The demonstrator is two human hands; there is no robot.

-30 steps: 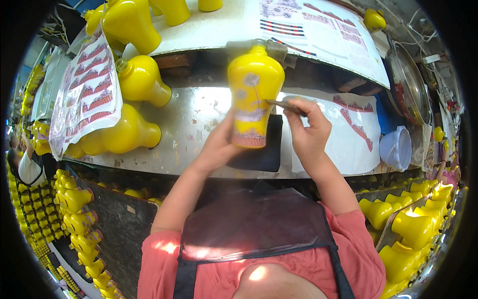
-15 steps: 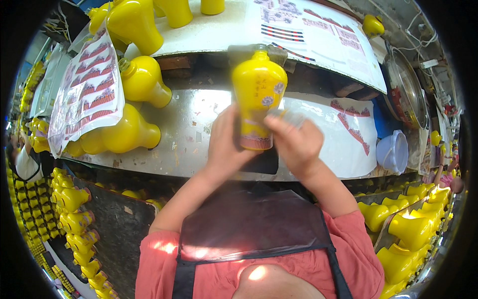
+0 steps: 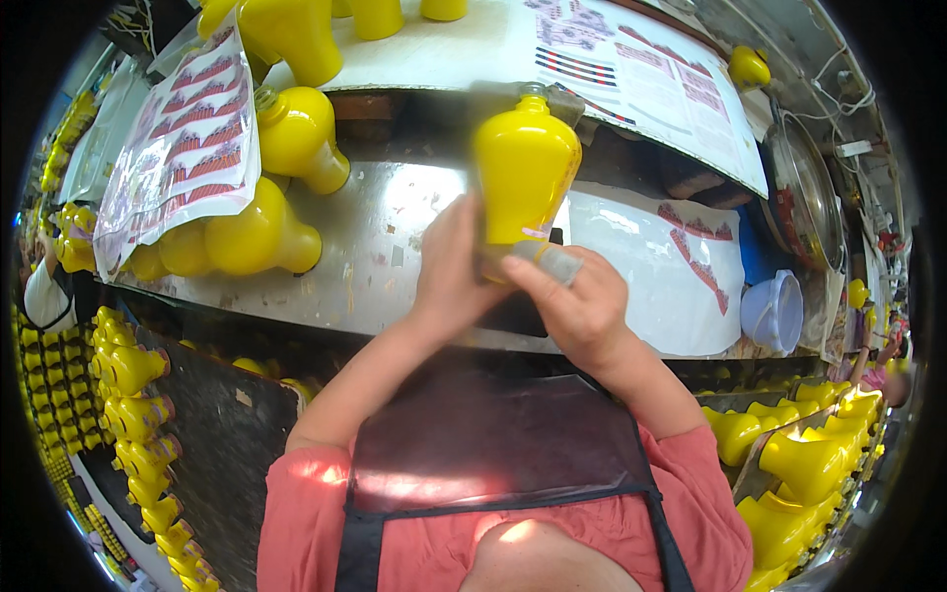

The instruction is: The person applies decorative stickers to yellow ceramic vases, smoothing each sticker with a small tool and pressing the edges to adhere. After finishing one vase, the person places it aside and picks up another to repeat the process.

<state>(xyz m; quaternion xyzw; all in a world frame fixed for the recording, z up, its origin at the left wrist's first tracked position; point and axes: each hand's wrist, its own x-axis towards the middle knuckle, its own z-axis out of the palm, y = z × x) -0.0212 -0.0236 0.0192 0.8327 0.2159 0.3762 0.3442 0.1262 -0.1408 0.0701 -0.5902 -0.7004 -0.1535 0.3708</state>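
Note:
A glossy yellow vase-shaped bottle (image 3: 528,168) is in front of me, its neck pointing away and meeting a dark, blurred block-like part. Its plain yellow side faces up, with a bit of pinkish pattern near the narrow base. My left hand (image 3: 456,261) is closed round the left side of the base, partly smeared by motion. At the lower right of the bottle, my right hand (image 3: 584,301) is closed, thumb against the base. A small pale grey piece (image 3: 554,262) shows at its fingers; its exact kind is unclear.
Printed decal sheets lie at left (image 3: 197,138) and right (image 3: 681,266) on the metal-topped table (image 3: 380,266). Yellow bottles (image 3: 301,128) lie at the left, others stand on a white board (image 3: 444,59) behind. A pale blue bucket (image 3: 772,311) stands right. Racks of yellow bottles flank me.
The bottle has been turned, so its printed flowers and lettering no longer show. My right hand has moved slightly down and left, toward the bottle's base.

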